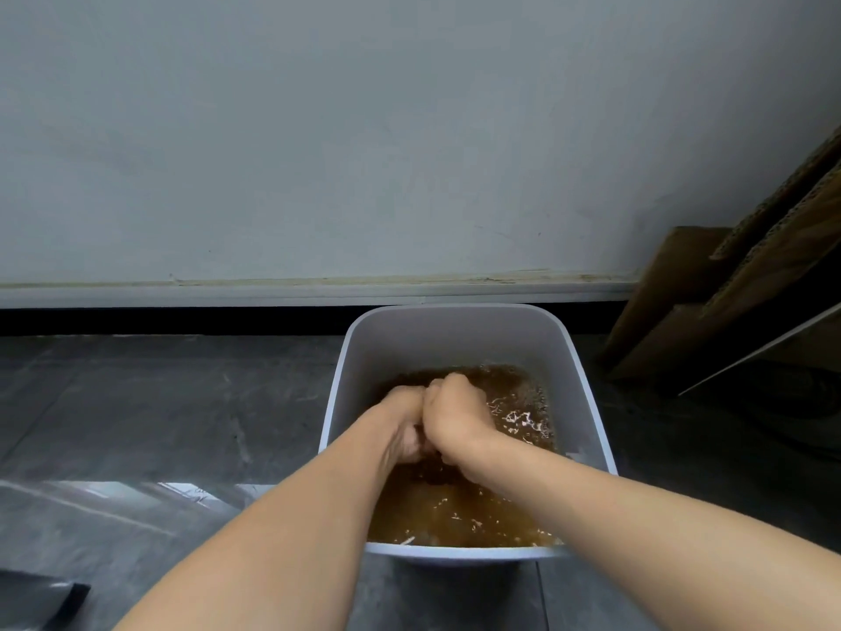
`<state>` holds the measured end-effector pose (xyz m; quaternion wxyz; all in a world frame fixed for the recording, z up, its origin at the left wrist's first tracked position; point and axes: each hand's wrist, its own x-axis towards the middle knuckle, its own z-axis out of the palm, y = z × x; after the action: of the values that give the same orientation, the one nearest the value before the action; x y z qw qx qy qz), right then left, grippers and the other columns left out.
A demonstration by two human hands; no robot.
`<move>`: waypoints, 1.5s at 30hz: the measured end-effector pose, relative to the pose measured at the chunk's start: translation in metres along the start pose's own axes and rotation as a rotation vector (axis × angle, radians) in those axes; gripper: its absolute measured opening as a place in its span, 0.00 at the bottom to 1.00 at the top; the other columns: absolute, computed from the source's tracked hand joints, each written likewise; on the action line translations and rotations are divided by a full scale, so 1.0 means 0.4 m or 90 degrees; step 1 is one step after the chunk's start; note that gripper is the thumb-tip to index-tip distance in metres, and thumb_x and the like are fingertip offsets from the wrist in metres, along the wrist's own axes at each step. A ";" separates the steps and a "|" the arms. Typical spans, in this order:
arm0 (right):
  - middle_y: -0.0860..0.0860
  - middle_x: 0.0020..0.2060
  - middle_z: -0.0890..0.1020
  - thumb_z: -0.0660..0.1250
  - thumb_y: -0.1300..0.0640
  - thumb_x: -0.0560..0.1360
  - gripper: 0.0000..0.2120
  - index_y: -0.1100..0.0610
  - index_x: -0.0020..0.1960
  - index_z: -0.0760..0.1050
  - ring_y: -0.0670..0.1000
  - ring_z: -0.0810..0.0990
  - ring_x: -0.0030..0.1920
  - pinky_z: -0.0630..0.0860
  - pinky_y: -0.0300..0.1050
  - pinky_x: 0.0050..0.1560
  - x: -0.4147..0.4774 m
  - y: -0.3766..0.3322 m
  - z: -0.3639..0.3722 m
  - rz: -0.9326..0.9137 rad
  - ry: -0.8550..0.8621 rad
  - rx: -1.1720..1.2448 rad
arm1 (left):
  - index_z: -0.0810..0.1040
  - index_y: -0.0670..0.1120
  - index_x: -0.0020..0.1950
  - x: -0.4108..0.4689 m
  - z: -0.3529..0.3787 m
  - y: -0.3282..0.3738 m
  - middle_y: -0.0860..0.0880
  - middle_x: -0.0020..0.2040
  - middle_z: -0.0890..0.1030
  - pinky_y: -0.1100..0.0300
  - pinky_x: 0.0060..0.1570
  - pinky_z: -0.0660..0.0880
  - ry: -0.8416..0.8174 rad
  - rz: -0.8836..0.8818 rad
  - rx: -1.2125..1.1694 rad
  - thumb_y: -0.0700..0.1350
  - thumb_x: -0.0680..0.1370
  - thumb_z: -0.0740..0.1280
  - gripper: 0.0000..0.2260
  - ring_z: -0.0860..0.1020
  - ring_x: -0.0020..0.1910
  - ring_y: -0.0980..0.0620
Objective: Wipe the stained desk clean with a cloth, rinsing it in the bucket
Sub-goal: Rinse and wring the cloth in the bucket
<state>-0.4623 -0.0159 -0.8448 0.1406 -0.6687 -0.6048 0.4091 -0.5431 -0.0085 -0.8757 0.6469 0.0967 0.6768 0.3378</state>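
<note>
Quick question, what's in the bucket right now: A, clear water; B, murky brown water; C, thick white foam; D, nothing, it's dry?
B: the water in the white bucket is murky brown around the left hand and right hand, which grip a dark cloth.

The bucket point(359, 357) is open only from above. The left hand point(402, 425) and right hand point(455, 416), bunched on the dark cloth point(439, 471), fill its middle. Brown water point(455, 512) lies free at 2 and 6 o'clock. The wall point(409, 129) blocks 12 o'clock and leaning cardboard point(728, 302) crowds 2 o'clock. The floor point(159, 403) lies open at 9 o'clock.
</note>
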 end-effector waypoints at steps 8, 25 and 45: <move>0.65 0.67 0.71 0.58 0.61 0.82 0.15 0.60 0.68 0.65 0.66 0.74 0.65 0.71 0.54 0.63 0.077 0.064 -0.082 -0.017 -0.012 -0.230 | 0.73 0.44 0.46 -0.029 0.015 0.019 0.48 0.33 0.72 0.70 0.19 0.56 -0.039 0.034 0.132 0.39 0.84 0.53 0.11 0.66 0.21 0.57; 0.59 0.58 0.79 0.58 0.61 0.81 0.12 0.62 0.61 0.75 0.59 0.80 0.55 0.77 0.48 0.51 0.036 0.036 0.002 0.063 -0.024 0.012 | 0.72 0.39 0.38 -0.018 0.014 -0.010 0.45 0.20 0.71 0.64 0.19 0.67 0.018 0.010 0.216 0.38 0.82 0.58 0.13 0.71 0.16 0.50; 0.56 0.68 0.72 0.72 0.62 0.74 0.33 0.47 0.75 0.64 0.59 0.72 0.66 0.76 0.55 0.59 0.069 0.022 -0.166 0.074 -0.258 -0.080 | 0.70 0.47 0.68 -0.079 -0.005 0.079 0.37 0.61 0.78 0.42 0.56 0.79 -0.202 0.100 0.310 0.24 0.76 0.62 0.25 0.80 0.57 0.38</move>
<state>-0.4104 0.0279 -0.8195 -0.0493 -0.6140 -0.6057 0.5038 -0.5501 -0.0033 -0.8320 0.6744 0.3528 0.6185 0.1952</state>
